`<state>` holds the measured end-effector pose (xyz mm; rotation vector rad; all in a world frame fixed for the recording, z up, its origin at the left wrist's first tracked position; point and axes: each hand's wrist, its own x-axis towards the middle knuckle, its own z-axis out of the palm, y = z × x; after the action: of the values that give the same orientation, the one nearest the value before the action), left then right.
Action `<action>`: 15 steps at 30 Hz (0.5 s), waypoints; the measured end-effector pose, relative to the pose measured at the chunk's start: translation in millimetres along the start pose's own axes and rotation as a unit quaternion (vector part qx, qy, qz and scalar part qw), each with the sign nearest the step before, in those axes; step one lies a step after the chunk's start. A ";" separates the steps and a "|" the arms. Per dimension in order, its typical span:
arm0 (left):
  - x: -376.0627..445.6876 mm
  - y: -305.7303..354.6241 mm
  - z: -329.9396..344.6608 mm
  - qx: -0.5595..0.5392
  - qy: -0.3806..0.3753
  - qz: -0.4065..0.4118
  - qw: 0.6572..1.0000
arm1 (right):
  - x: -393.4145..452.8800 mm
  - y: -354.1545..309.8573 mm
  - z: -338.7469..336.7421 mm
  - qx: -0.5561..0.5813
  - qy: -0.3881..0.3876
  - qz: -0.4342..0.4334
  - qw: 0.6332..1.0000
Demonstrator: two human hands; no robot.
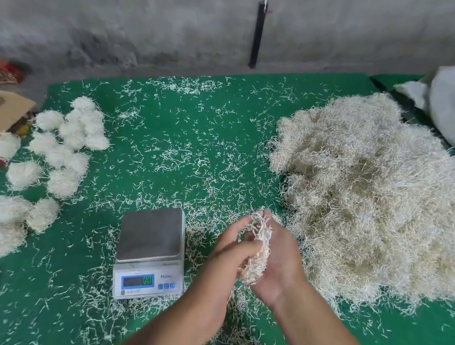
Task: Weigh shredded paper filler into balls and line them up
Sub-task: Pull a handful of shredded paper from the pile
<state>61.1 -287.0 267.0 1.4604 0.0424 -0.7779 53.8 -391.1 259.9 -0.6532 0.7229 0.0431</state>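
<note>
While pressed between left hand [234, 244] and right hand [278, 256], both curled around it, wad of shredded paper [259, 251] sheds strands easily. Could fall apart on transfer to scale [151, 237], just left of the hands, its pan bare. Could also snag more from big heap [379, 195] close on the right, spoiling the weight. Finished balls [54, 158] well off to the left on green desk [183, 124].

Two hands, left hand [232, 242] and right hand [276, 263], cup a paper clump [259, 251] at lower centre, beside a scale [151, 252]. Paper balls [44, 162] sit left; a paper heap [378, 201] fills the right.
</note>
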 end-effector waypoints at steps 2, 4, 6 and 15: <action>2.7 -7.4 -9.7 -0.128 0.030 -0.052 0.990 | 4.9 -12.1 -2.1 -0.007 0.015 -0.008 1.000; 9.8 -10.5 -18.9 -0.248 -0.007 -0.139 0.959 | 6.6 -16.2 1.3 -0.037 -0.016 -0.024 0.999; 14.5 -9.2 -21.9 -0.332 -0.056 -0.203 0.919 | 4.2 -9.2 11.3 -0.105 -0.049 -0.059 0.992; 25.4 19.6 -39.6 -0.224 0.166 -0.068 0.958 | 11.3 44.0 8.5 -0.594 0.006 -0.247 0.766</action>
<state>106.8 -264.6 265.7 1.1447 0.5471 -0.5777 56.3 -353.0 233.8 -2.0637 0.4394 0.0063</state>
